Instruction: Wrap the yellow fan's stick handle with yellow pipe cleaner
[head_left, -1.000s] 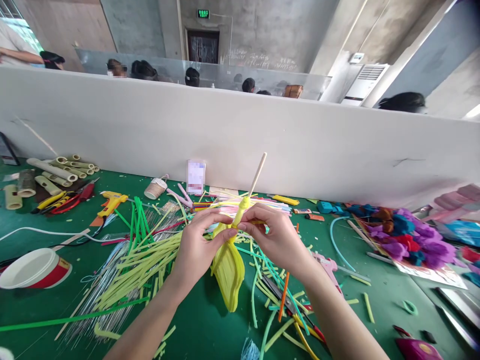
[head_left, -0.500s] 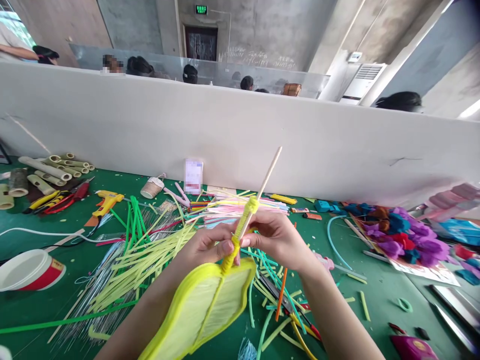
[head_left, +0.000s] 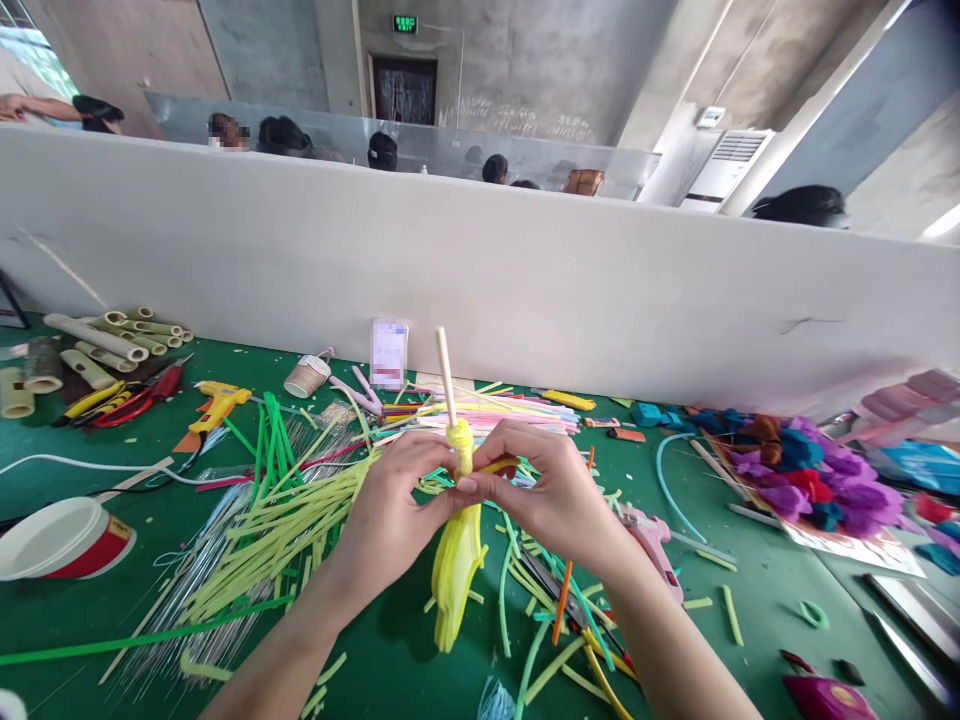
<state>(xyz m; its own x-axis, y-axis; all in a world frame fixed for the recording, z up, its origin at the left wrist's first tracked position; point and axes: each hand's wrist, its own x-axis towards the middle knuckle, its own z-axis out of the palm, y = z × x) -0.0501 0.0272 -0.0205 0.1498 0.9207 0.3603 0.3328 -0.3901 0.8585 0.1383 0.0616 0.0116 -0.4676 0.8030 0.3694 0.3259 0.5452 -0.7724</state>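
A person's left hand and right hand meet above a green tabletop. The fingertips of both are pinched shut on the fuzzy, wrapped neck of a single yellow leaf. The leaf is a flat, ribbed paddle edged in chenille, and it hangs edge-on just below the hands. One slim, pale wooden stick rises nearly upright from a yellow knot above the fingers.

A loose heap of lime-yellow chenille stems lies left of the hands, with green, teal and orange offcuts scattered to the right. There are two glue guns: a yellow glue gun far left and a pink glue gun beside the right wrist. A red-and-white paper bowl sits near the left edge, and a bundle of hollow bamboo tubes lies behind it. Plush purple, blue and red flowers are piled at the right.

A long white partition backs the felt-covered tabletop. Beyond it are bare concrete walls and one green exit sign. The tops of other people's heads show above the divider.
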